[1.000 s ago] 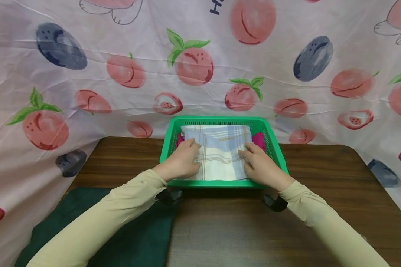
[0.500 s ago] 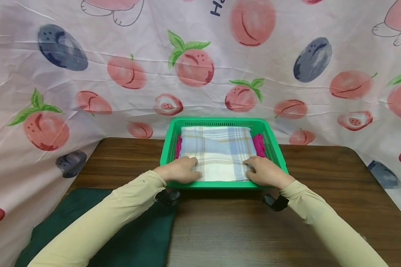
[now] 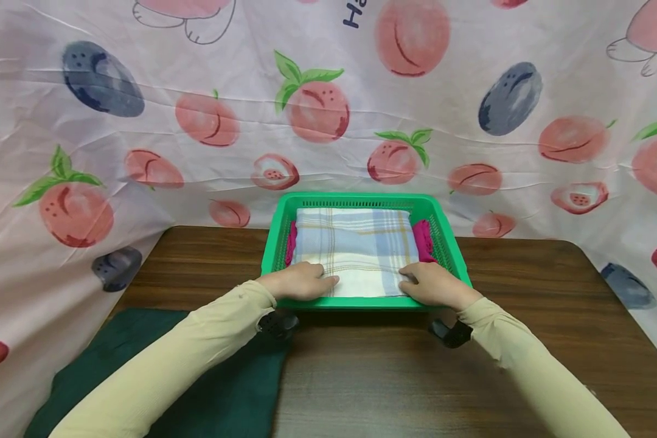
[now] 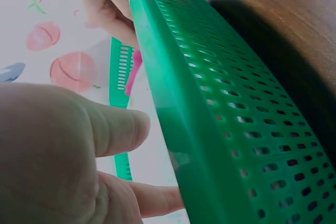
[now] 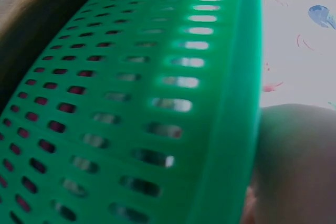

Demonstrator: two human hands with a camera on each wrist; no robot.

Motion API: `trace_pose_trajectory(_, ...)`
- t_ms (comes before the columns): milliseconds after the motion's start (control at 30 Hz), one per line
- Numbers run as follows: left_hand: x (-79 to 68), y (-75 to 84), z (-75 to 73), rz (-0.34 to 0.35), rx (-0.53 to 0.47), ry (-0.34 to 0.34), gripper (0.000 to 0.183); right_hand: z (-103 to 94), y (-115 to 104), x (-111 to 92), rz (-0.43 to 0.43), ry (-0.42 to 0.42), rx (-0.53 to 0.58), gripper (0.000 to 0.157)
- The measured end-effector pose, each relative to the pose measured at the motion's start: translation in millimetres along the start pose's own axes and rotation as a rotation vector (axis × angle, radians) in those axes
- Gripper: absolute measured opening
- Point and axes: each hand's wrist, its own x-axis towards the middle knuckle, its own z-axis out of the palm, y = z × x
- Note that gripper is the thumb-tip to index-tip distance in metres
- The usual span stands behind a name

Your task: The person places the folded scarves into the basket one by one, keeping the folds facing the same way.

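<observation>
Both the left hand (image 3: 298,281) and the right hand (image 3: 431,284) sit nearer the front rim of the green perforated plastic basket (image 3: 361,303) than a second ago, backs up, fingers loosely extended on the blue-and-white folded plaid cloth (image 3: 361,249). It lies inside the basket, flatter now, its diagonal ridge gone, magenta fabric (image 3: 424,241) showing at either side.
</observation>
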Motion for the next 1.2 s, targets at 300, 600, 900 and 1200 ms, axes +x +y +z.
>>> trace_pose_trajectory(300, -22.6, -9.7, 9.9, 0.112, -0.012, 0.144, 0.039, 16.1, 3.6, -16.9, -0.096, 0.221, 0.066, 0.05)
trace_pose_trajectory(600, -62.2, -13.8, 30.6, 0.302, -0.018, 0.501, 0.031, 31.3, 5.5, -43.8, -0.213, 0.487, 0.057, 0.059)
trace_pose_trajectory(900, -106.9, -26.7, 50.2, 0.521, 0.04, 0.777, 0.037, 41.6, 0.3, -74.8, -0.286, 0.611, 0.068, 0.069)
trace_pose_trajectory(1200, -142.4, -58.3, 65.4, 0.578, 0.129, 0.63, 0.044, 51.7, 0.4, -99.5, -0.31, 0.694, 0.184, 0.063)
